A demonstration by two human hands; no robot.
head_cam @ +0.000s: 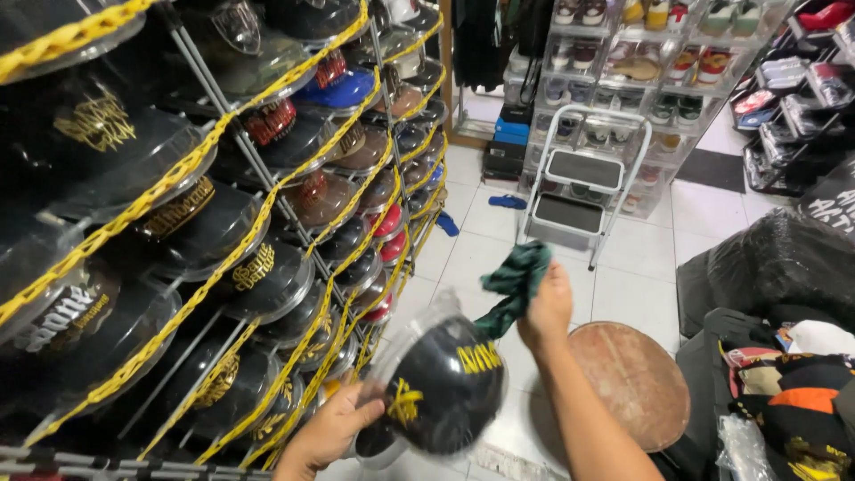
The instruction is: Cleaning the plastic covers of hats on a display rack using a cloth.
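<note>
The black cap in its clear plastic cover (443, 379) sits low in the centre of the view, just in front of the rack, held off the floor. Its crown faces up and toward the person; yellow stitched lettering shows on the front panel. The clear cover rises past the crown at the upper left, so the long axis of the piece runs from lower left to upper right.

The left hand (329, 434) supports it from below and from the left, fingers curled closed around the lower edge near the brim. The grip is narrow and firm on the cap.

The right hand (548, 307) is up and to the right of the cap, near but not touching it. It is closed on a dark green cloth (514, 283), which hangs bunched from the fingers toward the cap's upper edge. The cloth is the nearer element to the cover's upper right side; the right hand is therefore the one placed to reach that surface.

Outward: a metal rack of covered caps behind yellow plastic chain (267, 205) fills the left. A round reddish stool (634, 381) stands right of the forearm, and a white step stool (579, 183) stands beyond on the tiled floor.
</note>
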